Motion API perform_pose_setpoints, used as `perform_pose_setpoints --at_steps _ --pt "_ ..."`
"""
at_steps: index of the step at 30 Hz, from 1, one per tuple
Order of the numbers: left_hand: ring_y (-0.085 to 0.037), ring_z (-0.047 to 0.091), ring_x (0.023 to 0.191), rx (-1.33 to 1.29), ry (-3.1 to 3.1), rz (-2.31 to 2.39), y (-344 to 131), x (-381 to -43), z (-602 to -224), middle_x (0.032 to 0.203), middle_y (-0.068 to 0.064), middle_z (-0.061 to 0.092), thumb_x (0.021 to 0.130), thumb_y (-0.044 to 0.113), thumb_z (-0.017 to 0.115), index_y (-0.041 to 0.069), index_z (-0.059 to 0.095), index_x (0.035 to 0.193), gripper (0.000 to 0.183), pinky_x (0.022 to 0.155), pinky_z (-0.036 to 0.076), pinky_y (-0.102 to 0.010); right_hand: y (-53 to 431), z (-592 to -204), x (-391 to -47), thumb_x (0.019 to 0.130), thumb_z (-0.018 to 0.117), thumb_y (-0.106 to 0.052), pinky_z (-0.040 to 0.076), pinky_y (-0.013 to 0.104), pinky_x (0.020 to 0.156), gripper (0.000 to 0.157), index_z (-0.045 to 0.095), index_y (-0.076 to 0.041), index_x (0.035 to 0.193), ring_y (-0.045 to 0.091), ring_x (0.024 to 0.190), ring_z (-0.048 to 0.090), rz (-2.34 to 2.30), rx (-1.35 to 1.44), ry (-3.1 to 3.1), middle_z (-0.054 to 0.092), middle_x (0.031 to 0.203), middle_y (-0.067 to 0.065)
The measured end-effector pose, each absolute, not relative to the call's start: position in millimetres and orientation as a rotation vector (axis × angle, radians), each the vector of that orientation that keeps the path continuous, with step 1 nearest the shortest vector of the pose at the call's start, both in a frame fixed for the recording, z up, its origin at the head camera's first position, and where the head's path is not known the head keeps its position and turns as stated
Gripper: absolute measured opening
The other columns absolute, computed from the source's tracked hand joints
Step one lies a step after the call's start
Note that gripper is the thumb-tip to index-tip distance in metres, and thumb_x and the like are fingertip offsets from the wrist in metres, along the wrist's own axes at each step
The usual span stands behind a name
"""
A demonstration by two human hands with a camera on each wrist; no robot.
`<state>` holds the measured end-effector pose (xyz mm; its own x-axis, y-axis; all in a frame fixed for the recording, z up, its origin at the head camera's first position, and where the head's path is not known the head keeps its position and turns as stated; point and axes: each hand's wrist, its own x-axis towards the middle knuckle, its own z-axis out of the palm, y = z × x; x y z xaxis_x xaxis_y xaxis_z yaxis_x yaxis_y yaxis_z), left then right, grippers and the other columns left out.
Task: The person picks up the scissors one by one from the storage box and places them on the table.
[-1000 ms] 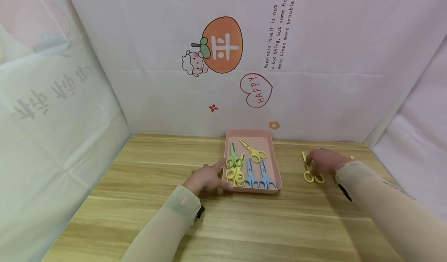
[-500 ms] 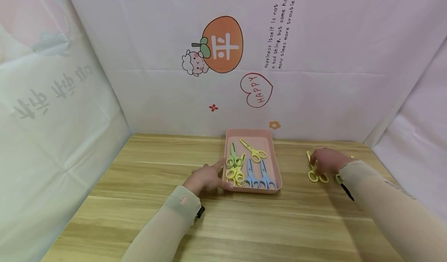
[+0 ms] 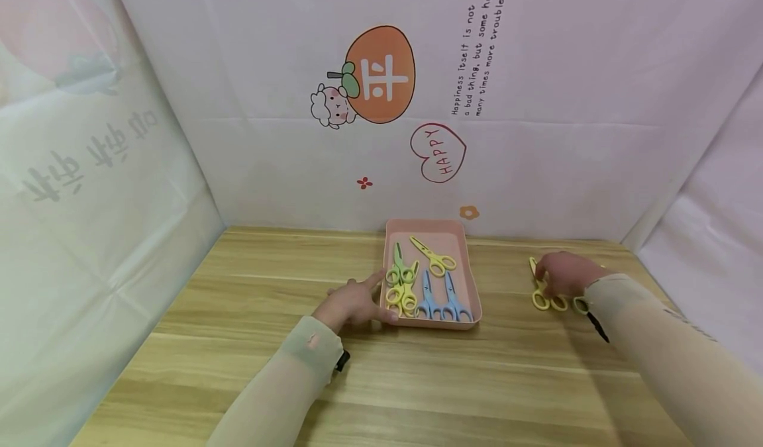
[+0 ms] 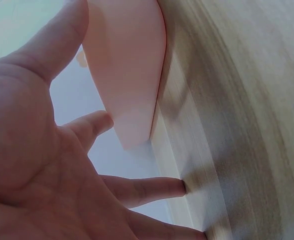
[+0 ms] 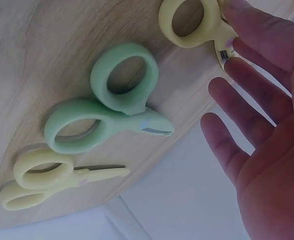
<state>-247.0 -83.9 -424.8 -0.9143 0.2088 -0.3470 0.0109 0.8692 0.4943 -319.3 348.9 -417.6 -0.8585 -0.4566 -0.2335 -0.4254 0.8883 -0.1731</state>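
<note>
Yellow plastic scissors point(image 5: 213, 31) have slid rightward along the wood-grain tabletop point(image 3: 453, 394), pinched between the thumb and fingers of the right hand point(image 3: 566, 275), towards green plastic scissors point(image 5: 119, 121). Spread wide, the left hand point(image 3: 353, 303) touches the pink rectangular tray point(image 3: 438, 324), apparently to steady it. From the head view, the right hand hides the yellow pair's pivot; a pale sleeve point(image 3: 650, 334) mostly covers the green pair.

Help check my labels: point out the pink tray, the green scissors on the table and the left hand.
Pink tray point(image 3: 439, 287): head view, bare floor.
Green scissors point(image 5: 118, 122): right wrist view, handle neck.
Left hand point(image 3: 355, 303): head view, its back.
</note>
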Motion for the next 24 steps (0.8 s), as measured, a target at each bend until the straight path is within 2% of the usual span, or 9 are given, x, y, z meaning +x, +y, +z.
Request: perform_pose_setpoints --at_steps 7,15,24 --pt "-0.065 0.01 0.123 0.138 2.639 0.721 -83.7 -245.7 -424.8 0.146 -0.03 0.02 0.063 0.06 0.074 0.042 0.016 0.148 0.105 0.095 0.015 -0.07 352.0 -416.4 -317.3 0.068 0.075 -0.012 0.045 0.049 0.074 0.035 0.067 -0.002 0.1 0.028 0.086 0.057 -0.187 -0.625 2.77 0.064 0.095 0.011" --pt "-0.049 0.011 0.133 0.184 2.652 0.728 -83.9 -246.5 -424.9 0.142 -0.025 0.034 0.064 0.059 0.075 0.04 0.016 0.149 0.105 0.096 0.013 -0.069 355.3 -415.7 -315.3 0.07 0.076 -0.014 0.044 0.052 0.077 0.036 0.067 -0.002 0.103 0.036 0.094 0.057 -0.163 -0.631 2.776 0.064 0.099 0.012" --pt "-0.057 0.009 0.129 0.16 2.638 0.736 -83.9 -244.9 -423.5 0.145 -0.027 0.027 0.065 0.059 0.075 0.041 0.016 0.149 0.104 0.096 0.014 -0.07 355.1 -414.1 -312.5 0.07 0.076 -0.015 0.044 0.051 0.077 0.033 0.068 -0.003 0.1 0.031 0.09 0.058 -0.171 -0.637 2.764 0.064 0.097 0.012"
